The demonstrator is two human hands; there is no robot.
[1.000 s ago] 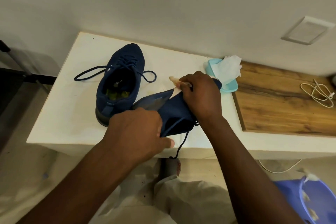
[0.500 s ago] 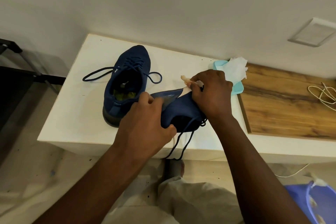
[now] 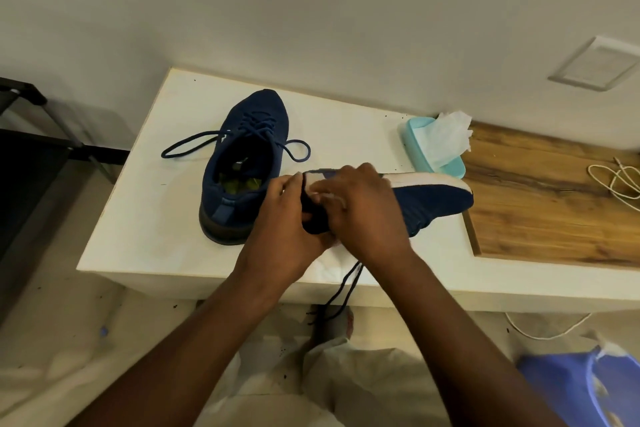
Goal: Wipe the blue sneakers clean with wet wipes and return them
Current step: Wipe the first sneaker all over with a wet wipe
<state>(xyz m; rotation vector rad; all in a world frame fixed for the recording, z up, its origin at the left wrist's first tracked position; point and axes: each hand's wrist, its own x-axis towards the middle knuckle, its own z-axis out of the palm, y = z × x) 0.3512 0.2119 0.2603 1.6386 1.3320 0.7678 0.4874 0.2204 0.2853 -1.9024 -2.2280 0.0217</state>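
One blue sneaker (image 3: 242,163) stands upright on the white table (image 3: 149,211), toe pointing away, laces spread loose. The second blue sneaker (image 3: 436,199) lies on its side above the table's front part, white sole edge up and toe pointing right. My left hand (image 3: 284,218) grips its heel end. My right hand (image 3: 363,215) curls over its middle and holds a white wet wipe (image 3: 327,197) against the sole near the heel. Only a small bit of the wipe shows between my fingers. This sneaker's laces hang over the table's front edge.
A teal wipes pack (image 3: 415,146) with a wipe sticking out lies behind the held sneaker. A wooden board (image 3: 554,211) with a white cable (image 3: 616,184) covers the table's right part. A blue basin (image 3: 588,388) sits on the floor at lower right, a dark rack (image 3: 27,166) at left.
The held sneaker has been turned so its toe points right and the white sole shows. My right hand slid with the wipe from the toe end toward the heel, close to my left hand.
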